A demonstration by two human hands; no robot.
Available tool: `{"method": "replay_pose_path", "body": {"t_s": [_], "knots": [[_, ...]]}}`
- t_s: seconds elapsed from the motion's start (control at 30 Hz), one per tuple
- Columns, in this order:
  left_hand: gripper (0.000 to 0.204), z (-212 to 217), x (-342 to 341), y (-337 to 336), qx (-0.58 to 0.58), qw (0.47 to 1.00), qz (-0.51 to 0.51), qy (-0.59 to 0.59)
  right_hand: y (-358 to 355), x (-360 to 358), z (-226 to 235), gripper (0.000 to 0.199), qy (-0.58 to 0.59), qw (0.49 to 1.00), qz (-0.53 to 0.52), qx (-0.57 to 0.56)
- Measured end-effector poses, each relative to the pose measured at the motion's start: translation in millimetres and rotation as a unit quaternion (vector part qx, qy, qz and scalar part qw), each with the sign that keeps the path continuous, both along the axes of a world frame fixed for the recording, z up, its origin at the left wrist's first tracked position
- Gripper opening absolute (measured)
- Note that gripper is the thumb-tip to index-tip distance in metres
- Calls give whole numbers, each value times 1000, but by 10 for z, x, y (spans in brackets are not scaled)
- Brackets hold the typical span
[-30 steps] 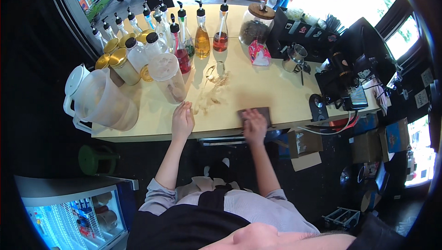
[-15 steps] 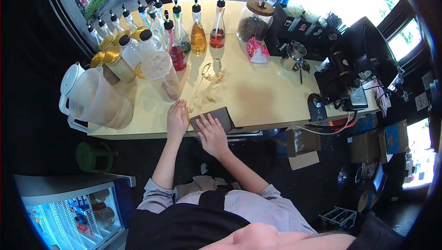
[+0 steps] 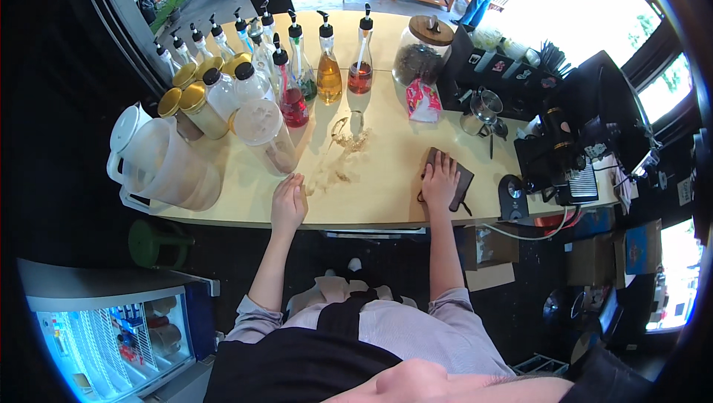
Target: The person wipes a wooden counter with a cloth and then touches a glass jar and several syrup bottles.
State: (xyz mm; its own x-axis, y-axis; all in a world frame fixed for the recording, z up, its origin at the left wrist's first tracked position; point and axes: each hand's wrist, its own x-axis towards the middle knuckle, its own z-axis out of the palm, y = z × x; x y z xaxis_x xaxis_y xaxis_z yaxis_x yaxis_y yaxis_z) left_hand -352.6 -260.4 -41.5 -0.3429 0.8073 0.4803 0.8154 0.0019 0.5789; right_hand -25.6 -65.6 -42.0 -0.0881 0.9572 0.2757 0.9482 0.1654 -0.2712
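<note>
My right hand [image 3: 443, 180] lies flat, fingers stretched out, on a folded dark cloth [image 3: 463, 182] at the right of the pale counter. A thin loop or corner of the cloth sticks out by the wrist. My left hand [image 3: 289, 202] rests on the counter's front part with its fingers loosely together and nothing seen in them. Just beyond its fingertips stands a tall clear plastic container [image 3: 269, 143] with a round lid. Between the hands a wet brownish spill [image 3: 343, 139] with grainy bits marks the counter.
Pump bottles of syrup [image 3: 330, 76] stand along the back, with gold-lidded jars [image 3: 202, 111] and a large plastic pitcher [image 3: 174, 165] at left. A wooden-lidded jar [image 3: 423, 54], a pink-and-white packet [image 3: 423, 102], a metal pitcher [image 3: 486, 106] and a coffee machine [image 3: 568, 150] stand at right.
My right hand has slid the cloth from beside my left hand over to the right side of the counter. My left hand stays by the container. The view has shifted slightly.
</note>
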Motion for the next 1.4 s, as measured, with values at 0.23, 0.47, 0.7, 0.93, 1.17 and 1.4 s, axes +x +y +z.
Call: {"method": "replay_pose_path", "body": {"t_s": [0.23,0.47,0.7,0.93,1.17,1.4], "knots": [[37,-4,-26,-41,-16,1000,5,-3,-624,-1032,6,55,0,966,257,-16],[37,28,-27,-70,-20,1000,11,-14,-1049,-598,-15,54,34,940,338,-21],[35,80,-17,40,0,1000,2,-31,-82,-888,-13,54,-9,984,179,22],[35,-9,-88,-73,-5,999,0,-37,-823,-1209,-57,57,9,943,332,-13],[34,14,-53,-78,-4,1000,5,-31,-749,-429,138,54,30,921,386,-40],[35,49,-48,13,0,1000,-10,-24,-566,-1045,2,56,-18,964,265,21]]}}
